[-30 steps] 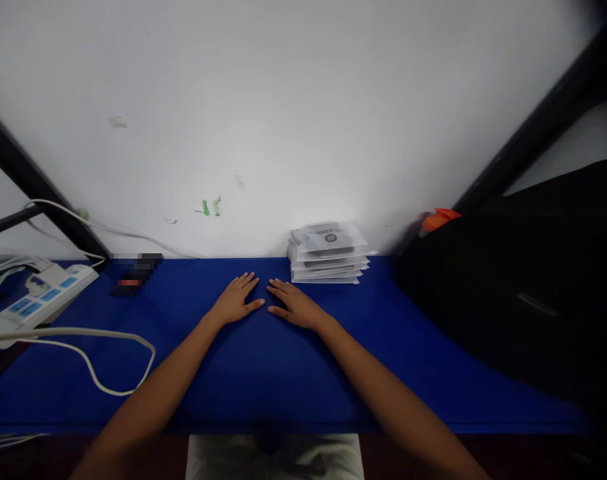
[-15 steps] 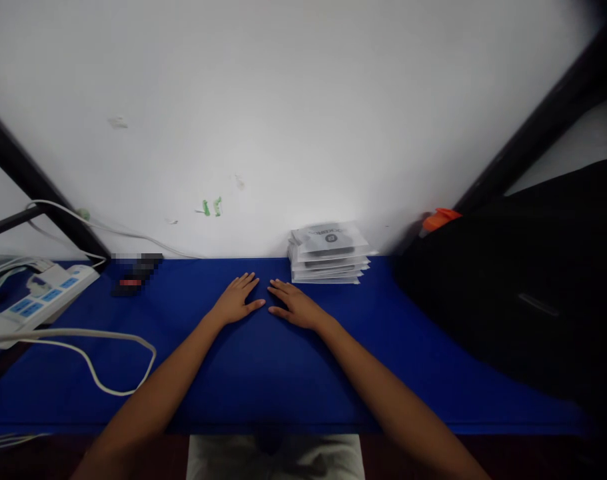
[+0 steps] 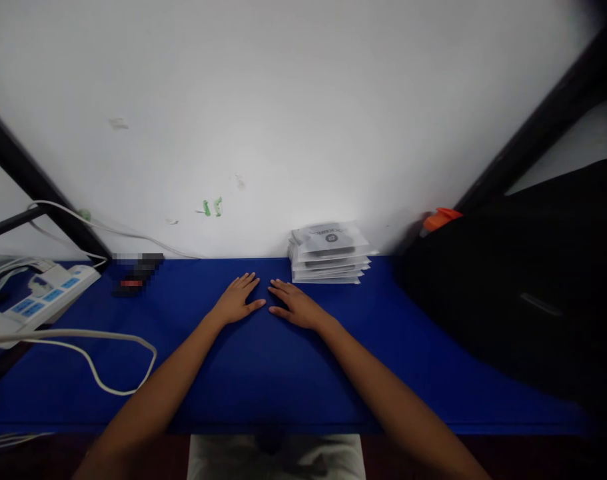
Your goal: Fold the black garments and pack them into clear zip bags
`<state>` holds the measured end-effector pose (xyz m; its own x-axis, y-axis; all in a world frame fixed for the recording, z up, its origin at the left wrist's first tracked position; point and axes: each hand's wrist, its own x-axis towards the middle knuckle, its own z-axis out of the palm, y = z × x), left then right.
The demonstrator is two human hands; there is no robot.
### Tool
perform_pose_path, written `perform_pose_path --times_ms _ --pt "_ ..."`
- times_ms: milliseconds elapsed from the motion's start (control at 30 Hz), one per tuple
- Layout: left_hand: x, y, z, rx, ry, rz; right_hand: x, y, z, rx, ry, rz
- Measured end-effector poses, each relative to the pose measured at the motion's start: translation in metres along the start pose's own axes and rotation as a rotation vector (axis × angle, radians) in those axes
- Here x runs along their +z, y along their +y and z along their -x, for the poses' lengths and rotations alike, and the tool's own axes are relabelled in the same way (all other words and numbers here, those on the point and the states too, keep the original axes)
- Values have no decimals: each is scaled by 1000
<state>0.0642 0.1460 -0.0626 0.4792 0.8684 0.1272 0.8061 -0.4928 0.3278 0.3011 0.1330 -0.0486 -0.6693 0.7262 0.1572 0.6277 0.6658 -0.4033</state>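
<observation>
My left hand (image 3: 234,304) lies on the blue worktop (image 3: 278,380). It is open and palm down, with its fingers spread a little. My right hand (image 3: 298,308) lies near it in the same way, open and palm down. There is a thin strip of blue between them, and my thumbs point in at each other. My left arm (image 3: 183,367) comes in from the near left, and my right arm (image 3: 378,383) comes in from the near right.

The stack of packets (image 3: 330,253) sits on the far side of the worktop, a bit to the right, by the white wall (image 3: 293,100). It is just past my right hand, close but apart. The packets lie flat, one on top of another. The top one has a round dark mark and some letters, too small for me to read.

On the far left lies a dark thing (image 3: 142,272); little squares cover it, so I can't tell what it is. Left of it is a white power strip (image 3: 59,301) with blue sockets. A white cord (image 3: 156,352) makes a loop on the near left. A big black thing (image 3: 493,287) fills the right side, with something orange (image 3: 442,219) at its far edge.
</observation>
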Motion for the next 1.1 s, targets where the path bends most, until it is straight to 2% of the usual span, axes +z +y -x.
perform_pose_path --times_ms 900,1000,1100 --pt "-1 1 0 5 4 2 4 2 1 -29 53 35" --pt "-1 1 0 2 0 5 5 1 1 -65 102 72" --pt "-2 2 1 -1 -2 5 1 -4 2 -149 233 125"
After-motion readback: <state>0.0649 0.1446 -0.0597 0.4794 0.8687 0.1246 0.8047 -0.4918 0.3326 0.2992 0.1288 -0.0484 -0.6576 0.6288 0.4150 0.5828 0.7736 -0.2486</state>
